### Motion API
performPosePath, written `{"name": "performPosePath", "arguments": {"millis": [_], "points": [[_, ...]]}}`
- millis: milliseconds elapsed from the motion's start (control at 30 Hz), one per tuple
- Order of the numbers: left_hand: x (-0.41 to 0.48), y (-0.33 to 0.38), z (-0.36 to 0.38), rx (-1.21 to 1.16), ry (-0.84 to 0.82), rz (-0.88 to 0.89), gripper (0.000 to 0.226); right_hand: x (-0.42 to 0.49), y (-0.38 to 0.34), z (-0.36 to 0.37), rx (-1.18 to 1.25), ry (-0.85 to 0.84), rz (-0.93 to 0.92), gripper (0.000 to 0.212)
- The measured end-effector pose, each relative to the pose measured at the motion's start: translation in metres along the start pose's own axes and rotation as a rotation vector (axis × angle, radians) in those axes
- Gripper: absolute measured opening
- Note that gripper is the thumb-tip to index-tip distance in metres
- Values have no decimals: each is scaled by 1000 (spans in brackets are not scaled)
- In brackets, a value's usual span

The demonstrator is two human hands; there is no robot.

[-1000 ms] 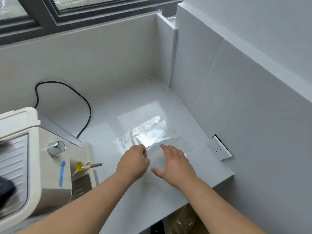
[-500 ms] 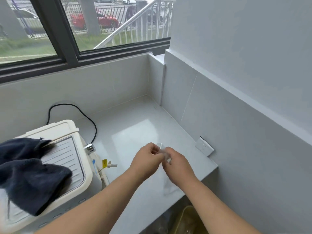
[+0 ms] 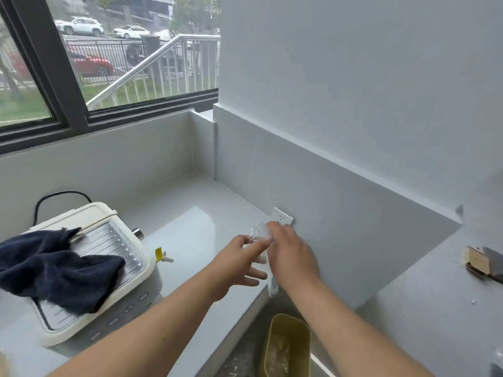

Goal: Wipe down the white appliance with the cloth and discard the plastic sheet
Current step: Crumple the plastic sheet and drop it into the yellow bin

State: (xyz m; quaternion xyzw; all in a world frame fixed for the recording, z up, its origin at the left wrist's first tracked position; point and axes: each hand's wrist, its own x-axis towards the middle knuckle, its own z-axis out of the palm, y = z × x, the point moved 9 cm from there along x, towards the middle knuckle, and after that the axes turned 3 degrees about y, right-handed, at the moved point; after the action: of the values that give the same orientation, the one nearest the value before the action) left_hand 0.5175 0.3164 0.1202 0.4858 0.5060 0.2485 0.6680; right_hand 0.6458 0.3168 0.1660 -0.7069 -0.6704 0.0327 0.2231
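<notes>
The clear plastic sheet (image 3: 260,234) is crumpled into a small wad above the right end of the counter. My right hand (image 3: 292,253) grips it, with part of the wad sticking out above the fingers. My left hand (image 3: 239,263) is beside it with fingers spread and straight, its index finger touching the wad. The white appliance (image 3: 130,292) stands at the left on the counter. A dark blue cloth (image 3: 57,268) lies bunched on its ribbed metal lid.
A yellow waste bin (image 3: 288,346) with a clear liner stands on the floor below the counter's right edge (image 3: 245,317). A wall socket (image 3: 283,216) sits just behind the hands. A black cord (image 3: 54,195) runs behind the appliance. A small block lies on the right ledge (image 3: 477,261).
The sheet went from lying flat on the counter to a crumpled wad in my hands. Since half a second ago my left hand has opened and spread while my right keeps the wad.
</notes>
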Motion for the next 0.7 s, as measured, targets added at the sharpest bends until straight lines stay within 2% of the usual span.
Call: {"name": "performPosePath", "arguments": {"millis": [100, 167, 233, 333, 433, 533, 600, 667, 700], "points": [[-3, 10, 23, -91, -93, 22, 70, -21, -4, -13, -227, 1, -67, 42], [-1, 10, 28, -171, -38, 12, 60, -33, 1, -20, -163, -16, -78, 51], [0, 8, 32, -231, 10, 13, 44, -42, 15, -24, 35, -56, -22, 61], [4, 9, 45, -278, 17, 38, 28, -52, 46, -27, 334, -84, 163, 80], [10, 13, 61, -279, 27, 54, 27, -58, 78, -27, 498, -85, 341, 81], [20, 16, 79, -287, 19, 56, 30, -62, 106, -14, 722, -124, 530, 92], [29, 19, 91, -268, 16, 62, 30, -62, 119, -1, 1006, -124, 651, 89], [37, 20, 102, -225, 32, 76, 26, -58, 133, 5, 1286, -58, 740, 80], [42, 19, 109, -183, 38, 82, 27, -56, 143, 5, 1352, -11, 769, 78]]}}
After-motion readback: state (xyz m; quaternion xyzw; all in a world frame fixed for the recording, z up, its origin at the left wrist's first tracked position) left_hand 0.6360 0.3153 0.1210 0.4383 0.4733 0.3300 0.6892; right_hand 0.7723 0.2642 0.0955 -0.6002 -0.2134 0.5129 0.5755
